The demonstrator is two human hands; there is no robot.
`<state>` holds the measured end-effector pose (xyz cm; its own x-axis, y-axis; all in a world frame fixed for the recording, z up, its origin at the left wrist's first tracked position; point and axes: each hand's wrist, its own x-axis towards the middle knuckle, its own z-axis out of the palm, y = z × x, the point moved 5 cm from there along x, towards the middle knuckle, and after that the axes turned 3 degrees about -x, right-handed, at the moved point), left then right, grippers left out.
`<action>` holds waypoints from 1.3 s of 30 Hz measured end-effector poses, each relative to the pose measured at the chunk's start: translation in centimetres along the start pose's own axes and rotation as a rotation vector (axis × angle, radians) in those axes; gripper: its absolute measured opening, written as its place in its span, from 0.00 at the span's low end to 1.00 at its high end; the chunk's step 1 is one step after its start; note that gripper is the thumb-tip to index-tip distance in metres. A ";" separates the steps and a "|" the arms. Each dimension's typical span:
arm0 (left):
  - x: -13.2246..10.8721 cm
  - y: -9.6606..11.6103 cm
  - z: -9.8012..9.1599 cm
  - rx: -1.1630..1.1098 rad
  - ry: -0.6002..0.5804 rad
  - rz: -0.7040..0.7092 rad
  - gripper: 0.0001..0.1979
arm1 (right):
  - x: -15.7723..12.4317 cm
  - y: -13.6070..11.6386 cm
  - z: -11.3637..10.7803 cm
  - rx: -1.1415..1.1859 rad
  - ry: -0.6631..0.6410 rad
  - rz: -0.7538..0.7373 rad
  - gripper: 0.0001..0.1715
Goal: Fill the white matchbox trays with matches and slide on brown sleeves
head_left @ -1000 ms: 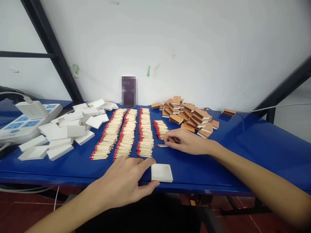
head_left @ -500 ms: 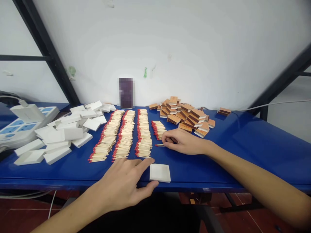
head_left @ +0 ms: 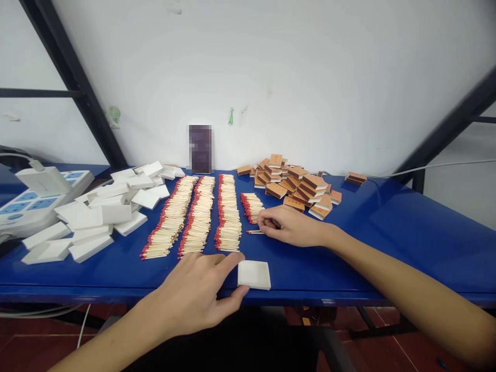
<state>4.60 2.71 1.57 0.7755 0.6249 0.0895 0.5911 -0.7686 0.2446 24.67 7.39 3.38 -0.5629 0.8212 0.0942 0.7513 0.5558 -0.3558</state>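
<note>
Our left hand (head_left: pixel 197 287) is spread wide, forefinger and thumb parted at the left corners of a white matchbox tray (head_left: pixel 253 275) that lies near the front edge of the blue counter (head_left: pixel 387 232). Our right hand (head_left: pixel 290 226) is curled narrow, pinching the wooden ends of a few loose matches (head_left: pixel 253 232); we cannot tell how many. Just beyond them we see a short row of matches (head_left: pixel 252 208), and to its left three long rows of matches (head_left: pixel 230 212), all with red heads pointing left. Further left, we have a heap of white trays (head_left: pixel 103 212) beside a power strip (head_left: pixel 58 200); behind our right hand sits a pile of orange matchbox sleeves (head_left: pixel 308 186).
</note>
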 end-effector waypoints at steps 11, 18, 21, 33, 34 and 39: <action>0.1 0.0 0.1 -0.003 0.016 0.021 0.19 | 0.1 0.0 0.0 -0.015 0.004 0.011 0.09; 0.0 0.2 0.0 0.015 0.024 0.029 0.19 | -0.1 -0.4 -0.1 -0.025 -0.005 0.011 0.06; 0.0 0.1 0.0 0.034 0.038 0.036 0.18 | -0.1 -0.4 0.0 -0.029 -0.001 0.010 0.05; -0.1 -0.1 -0.1 0.078 0.102 0.031 0.19 | -0.3 -0.1 0.0 0.028 -0.025 0.051 0.05; -0.1 -0.1 -0.1 0.080 0.104 0.031 0.19 | -0.3 -0.1 0.0 0.022 -0.024 0.052 0.05; -0.1 0.0 -0.2 0.061 0.097 0.024 0.19 | -0.6 0.0 0.1 -0.003 -0.051 0.072 0.06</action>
<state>4.47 2.67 1.71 0.7661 0.6146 0.1880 0.5877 -0.7883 0.1821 24.96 6.93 3.20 -0.5240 0.8515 0.0204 0.7917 0.4958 -0.3569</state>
